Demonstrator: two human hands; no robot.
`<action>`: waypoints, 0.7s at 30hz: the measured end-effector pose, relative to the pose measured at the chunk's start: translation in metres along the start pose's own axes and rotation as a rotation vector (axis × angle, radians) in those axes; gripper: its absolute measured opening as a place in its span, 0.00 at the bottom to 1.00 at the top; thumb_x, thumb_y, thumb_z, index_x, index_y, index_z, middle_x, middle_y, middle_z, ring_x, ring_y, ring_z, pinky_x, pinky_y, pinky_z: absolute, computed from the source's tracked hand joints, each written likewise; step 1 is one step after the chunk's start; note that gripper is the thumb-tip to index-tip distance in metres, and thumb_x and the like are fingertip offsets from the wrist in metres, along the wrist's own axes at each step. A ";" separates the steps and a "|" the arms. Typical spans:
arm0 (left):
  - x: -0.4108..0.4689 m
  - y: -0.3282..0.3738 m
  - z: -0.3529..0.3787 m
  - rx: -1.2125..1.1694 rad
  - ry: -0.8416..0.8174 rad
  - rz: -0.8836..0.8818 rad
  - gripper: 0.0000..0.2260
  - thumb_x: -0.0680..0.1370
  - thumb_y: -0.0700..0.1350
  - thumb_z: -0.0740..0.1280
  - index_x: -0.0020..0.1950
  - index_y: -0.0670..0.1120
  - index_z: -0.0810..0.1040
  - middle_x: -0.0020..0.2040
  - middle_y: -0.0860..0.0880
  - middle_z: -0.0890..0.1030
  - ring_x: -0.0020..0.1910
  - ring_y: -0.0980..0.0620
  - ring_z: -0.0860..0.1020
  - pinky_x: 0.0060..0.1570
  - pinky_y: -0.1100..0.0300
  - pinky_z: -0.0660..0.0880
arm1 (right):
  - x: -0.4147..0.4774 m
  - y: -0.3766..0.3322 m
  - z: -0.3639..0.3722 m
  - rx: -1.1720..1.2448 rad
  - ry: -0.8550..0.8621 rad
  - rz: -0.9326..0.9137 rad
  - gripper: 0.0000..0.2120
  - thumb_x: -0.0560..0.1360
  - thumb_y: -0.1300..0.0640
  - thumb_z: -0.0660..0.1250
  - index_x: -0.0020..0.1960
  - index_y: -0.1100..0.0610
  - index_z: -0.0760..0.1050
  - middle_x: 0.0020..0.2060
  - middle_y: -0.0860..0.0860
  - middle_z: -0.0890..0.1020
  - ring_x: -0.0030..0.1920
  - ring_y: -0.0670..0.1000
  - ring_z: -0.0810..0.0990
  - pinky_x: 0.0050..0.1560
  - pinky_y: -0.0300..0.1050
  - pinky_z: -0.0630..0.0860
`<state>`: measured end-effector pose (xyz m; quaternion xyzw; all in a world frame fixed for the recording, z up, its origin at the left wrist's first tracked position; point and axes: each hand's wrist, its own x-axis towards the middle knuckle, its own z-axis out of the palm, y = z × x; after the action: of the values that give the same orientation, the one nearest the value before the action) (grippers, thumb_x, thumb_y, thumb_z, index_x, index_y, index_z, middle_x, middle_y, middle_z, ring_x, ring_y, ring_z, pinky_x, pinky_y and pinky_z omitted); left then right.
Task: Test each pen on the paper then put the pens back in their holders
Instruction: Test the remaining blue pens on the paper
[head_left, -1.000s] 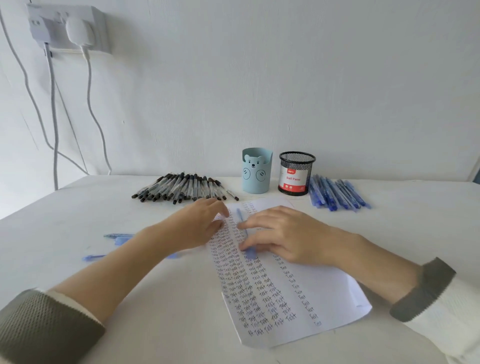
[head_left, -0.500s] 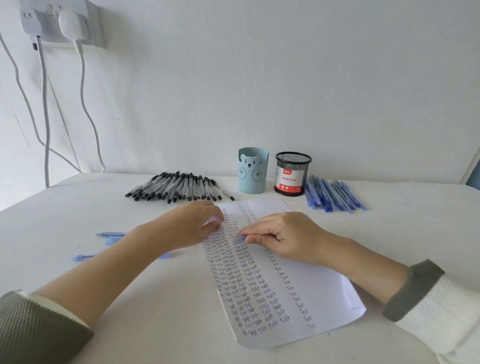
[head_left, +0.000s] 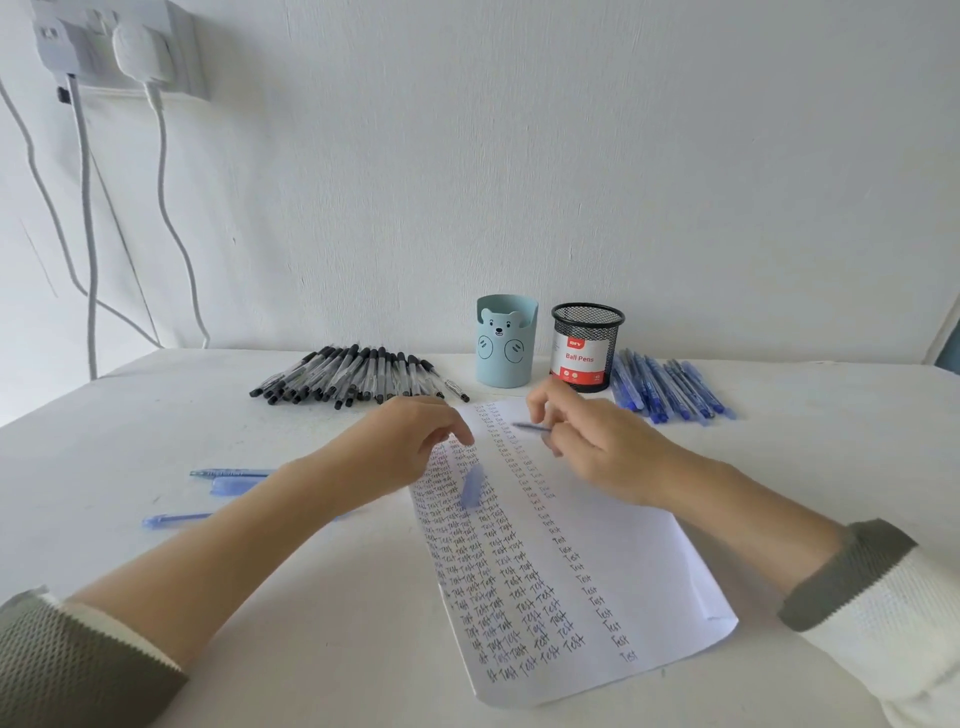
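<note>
Head view: paper (head_left: 623, 571) full of "Test" scribbles on the table (head_left: 156, 415). Black pens (head_left: 353, 374) heaped left of the bear cup (head_left: 504, 343), blue pens (head_left: 670, 387) right of the mesh cup (head_left: 587, 345) labelled "Ball Pens". Left hand (head_left: 400, 452) rests loose-fingered on the paper, right hand (head_left: 608, 447) pinches a pen (head_left: 532, 427) over it.

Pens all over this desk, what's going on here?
A person is testing pens. The right hand grips a pen over the paper, which is covered in columns of "Test"; the left hand rests on its edge. A blue cap lies on the sheet. Black pens and blue pens lie in piles beside the bear holder and mesh holder.
</note>
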<state>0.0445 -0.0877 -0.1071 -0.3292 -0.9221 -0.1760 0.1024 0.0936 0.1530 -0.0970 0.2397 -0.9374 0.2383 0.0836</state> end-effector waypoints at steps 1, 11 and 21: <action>0.000 0.002 0.002 -0.016 0.002 0.006 0.14 0.81 0.36 0.60 0.59 0.49 0.81 0.56 0.53 0.81 0.53 0.56 0.78 0.58 0.59 0.74 | 0.000 0.002 -0.001 0.167 0.046 0.016 0.11 0.79 0.63 0.53 0.48 0.47 0.66 0.38 0.51 0.76 0.31 0.46 0.70 0.33 0.42 0.67; -0.002 -0.004 0.009 0.062 -0.120 -0.044 0.22 0.79 0.34 0.60 0.67 0.55 0.76 0.64 0.59 0.76 0.59 0.55 0.77 0.59 0.54 0.75 | 0.006 0.000 -0.005 0.835 0.244 0.206 0.07 0.79 0.57 0.66 0.50 0.58 0.68 0.37 0.57 0.85 0.39 0.54 0.81 0.40 0.50 0.80; -0.004 -0.001 0.007 0.099 -0.144 -0.080 0.26 0.77 0.32 0.61 0.68 0.58 0.73 0.66 0.61 0.74 0.58 0.56 0.76 0.58 0.55 0.75 | -0.002 -0.002 0.012 0.596 0.062 0.353 0.07 0.74 0.58 0.71 0.38 0.57 0.77 0.29 0.50 0.81 0.30 0.47 0.73 0.29 0.36 0.69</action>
<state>0.0466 -0.0882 -0.1156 -0.2984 -0.9470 -0.1101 0.0450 0.0961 0.1464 -0.1071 0.0805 -0.8507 0.5194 -0.0042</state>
